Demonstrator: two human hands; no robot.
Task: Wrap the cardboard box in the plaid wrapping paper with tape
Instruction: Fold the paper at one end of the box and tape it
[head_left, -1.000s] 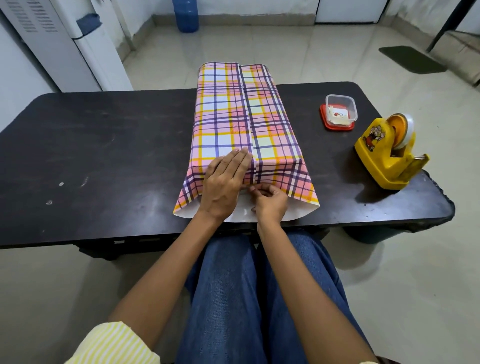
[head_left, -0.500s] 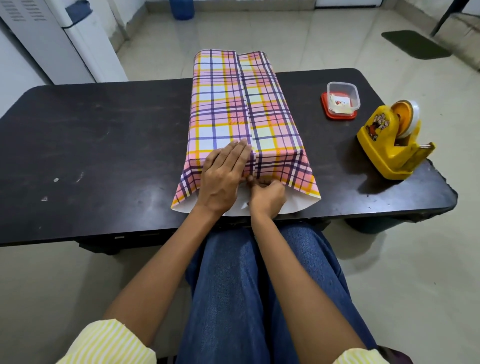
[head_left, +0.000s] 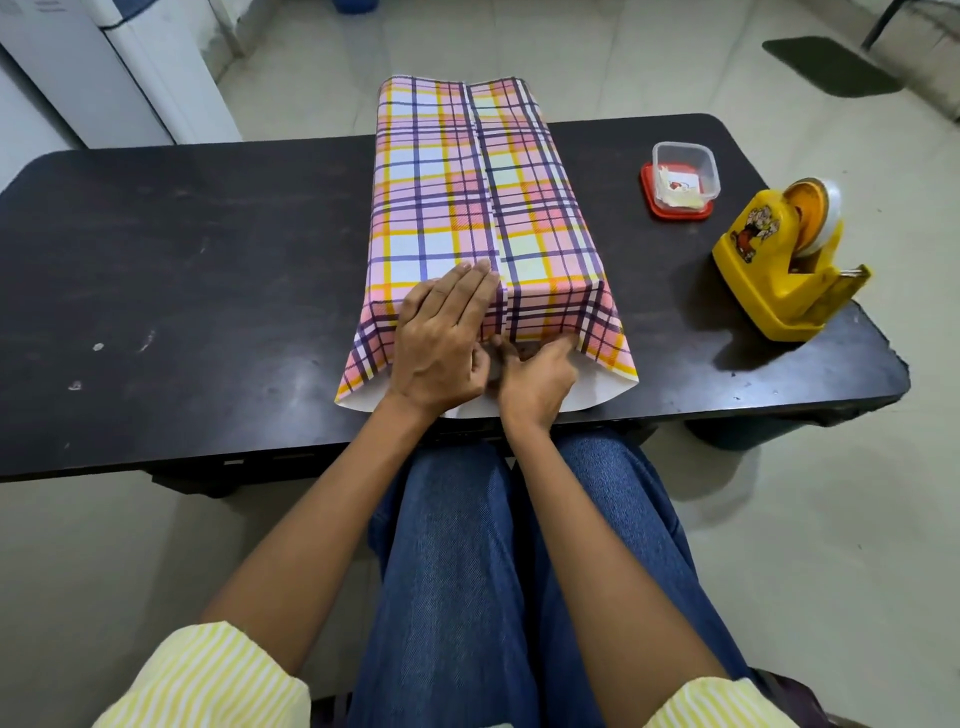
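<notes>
The plaid wrapping paper (head_left: 467, 197) covers the cardboard box, which is hidden beneath it, in the middle of the black table (head_left: 182, 270). A seam runs down the top of the paper. My left hand (head_left: 447, 332) lies flat, fingers straight, on the near end of the wrapped box beside the seam. My right hand (head_left: 535, 379) is at the near open end, its curled fingers pushing the plaid flap down against the box's end face. The white inside of the paper (head_left: 592, 389) sticks out toward the table's front edge.
A yellow tape dispenser (head_left: 784, 260) stands at the right end of the table. A small clear container on a red lid (head_left: 683, 179) sits behind it. A white appliance (head_left: 130, 73) stands on the floor at far left. My legs in blue jeans are under the table's front edge.
My right hand has moved a little right along the near flap, folding the paper down over the box's end. The left hand has stayed pressed on top.
</notes>
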